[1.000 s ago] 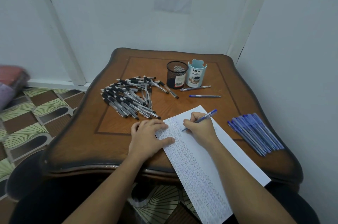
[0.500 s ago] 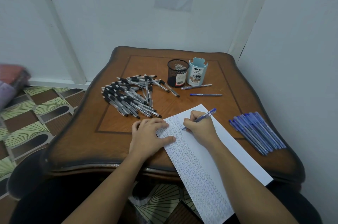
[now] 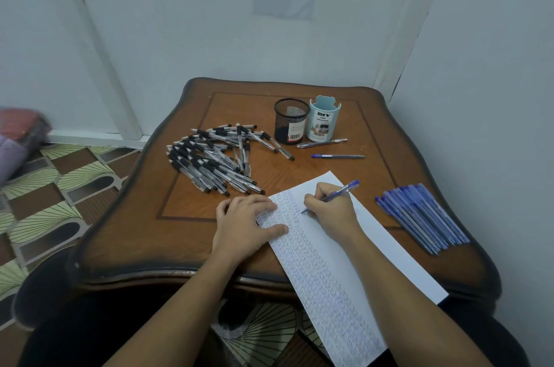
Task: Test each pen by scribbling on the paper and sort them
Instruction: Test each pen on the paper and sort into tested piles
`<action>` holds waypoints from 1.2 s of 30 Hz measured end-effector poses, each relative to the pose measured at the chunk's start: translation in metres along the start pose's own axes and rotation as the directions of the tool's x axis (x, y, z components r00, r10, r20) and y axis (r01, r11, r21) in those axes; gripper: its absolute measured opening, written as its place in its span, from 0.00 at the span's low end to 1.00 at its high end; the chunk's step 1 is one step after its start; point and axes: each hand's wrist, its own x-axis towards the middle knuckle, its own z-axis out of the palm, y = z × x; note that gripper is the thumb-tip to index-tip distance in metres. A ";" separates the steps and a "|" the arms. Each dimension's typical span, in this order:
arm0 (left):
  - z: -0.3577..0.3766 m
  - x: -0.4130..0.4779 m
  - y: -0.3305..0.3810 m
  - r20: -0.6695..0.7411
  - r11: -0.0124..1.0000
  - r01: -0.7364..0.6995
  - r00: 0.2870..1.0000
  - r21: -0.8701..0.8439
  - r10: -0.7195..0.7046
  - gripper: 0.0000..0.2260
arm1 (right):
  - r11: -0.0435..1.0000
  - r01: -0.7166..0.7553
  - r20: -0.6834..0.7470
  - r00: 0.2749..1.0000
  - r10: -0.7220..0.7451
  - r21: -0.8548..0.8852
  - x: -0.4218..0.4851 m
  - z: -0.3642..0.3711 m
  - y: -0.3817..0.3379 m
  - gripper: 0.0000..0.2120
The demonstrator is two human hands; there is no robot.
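Note:
My right hand (image 3: 331, 210) grips a blue pen (image 3: 341, 191) with its tip touching the white paper (image 3: 374, 249), which lies across the table's near edge and carries rows of scribbles along its left half. My left hand (image 3: 244, 225) rests flat on the paper's left edge. A heap of several black pens (image 3: 212, 159) lies left of centre. Several blue pens (image 3: 419, 216) lie side by side at the right. Two single pens (image 3: 337, 156) lie near the cups.
A black mesh cup (image 3: 290, 120) and a pale blue desk organiser (image 3: 323, 120) stand at the back of the brown wooden table (image 3: 144, 234). White walls close in behind and on the right. Patterned floor tiles (image 3: 45, 192) show at the left.
The right hand with the pen has shifted very slightly on the paper. The left hand stays in place.

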 end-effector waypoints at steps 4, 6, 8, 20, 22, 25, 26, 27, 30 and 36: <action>0.000 0.000 0.000 0.000 1.000 -0.003 1.000 -0.008 0.003 0.23 | 1.000 0.007 0.026 1.000 -0.006 -0.009 -0.001 -0.002 0.000 0.14; 0.000 -0.001 0.001 -0.001 1.000 -0.002 1.000 -0.010 0.002 0.23 | 1.000 0.012 0.028 1.000 -0.011 -0.016 -0.001 -0.002 -0.001 0.14; 0.000 -0.001 0.000 -0.003 1.000 -0.006 1.000 -0.010 0.006 0.23 | 1.000 0.009 0.029 1.000 -0.009 -0.021 -0.001 -0.002 -0.002 0.14; 0.001 0.000 0.000 -0.003 1.000 -0.004 1.000 -0.004 0.004 0.23 | 0.999 0.003 0.016 1.000 -0.002 -0.035 -0.003 -0.001 -0.004 0.16; 0.000 0.000 0.000 -0.005 1.000 -0.001 1.000 -0.004 0.001 0.23 | 0.999 0.016 0.022 1.000 -0.015 -0.045 -0.004 -0.001 -0.004 0.16; 0.000 0.000 0.000 -0.005 1.000 -0.001 1.000 -0.009 0.001 0.23 | 0.999 0.022 0.020 1.000 -0.021 -0.037 -0.004 -0.001 -0.004 0.15; 0.000 0.000 0.000 -0.004 1.000 -0.001 1.000 -0.011 0.001 0.23 | 0.999 0.018 0.012 1.000 -0.018 -0.033 -0.003 -0.001 -0.004 0.15; 0.000 0.000 0.000 -0.003 1.000 0.000 1.000 -0.012 0.000 0.23 | 0.999 0.015 0.008 1.000 -0.015 -0.035 -0.003 -0.001 -0.004 0.14; 0.000 0.000 0.000 -0.008 1.000 -0.002 1.000 -0.010 0.002 0.23 | 0.999 0.015 0.012 1.000 -0.014 -0.037 -0.003 0.000 -0.004 0.14; 0.001 0.000 -0.001 -0.008 1.000 -0.001 1.000 -0.006 0.001 0.23 | 0.999 0.008 0.020 1.000 -0.007 -0.034 -0.002 -0.001 -0.002 0.13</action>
